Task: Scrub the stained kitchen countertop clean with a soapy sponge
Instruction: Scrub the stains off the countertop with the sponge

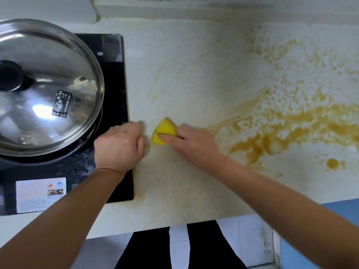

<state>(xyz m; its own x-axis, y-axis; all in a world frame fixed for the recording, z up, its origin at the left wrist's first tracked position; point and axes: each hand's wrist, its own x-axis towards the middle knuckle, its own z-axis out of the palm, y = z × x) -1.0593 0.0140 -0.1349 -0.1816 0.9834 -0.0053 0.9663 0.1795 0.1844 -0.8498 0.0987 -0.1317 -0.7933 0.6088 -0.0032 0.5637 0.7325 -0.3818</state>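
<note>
Two hands work the table (184, 74): right grip (194, 144) clamps a yellow sponge (164, 129), left grip (120, 144) curls empty by the stove (116, 84). Careless scrubbing could smear the brown stain (272, 136) wider.

A big shiny metal lid (48, 88) is sitting on a dark pot (44, 159) at the left, covering much of a flat black cooker (114, 94). A round black knob (10, 75) is sticking up from the lid. A small black sticker (62, 103) with white writing is clinging to the lid's right side. Little water drops (85, 164) are lying on the cooker. A white label (40, 195) is sitting on the cooker's front. A white wall (213, 6) is running along the back. Pale floor tiles (242, 239) are showing below, and something blue (342, 210) is peeking in at the right.
</note>
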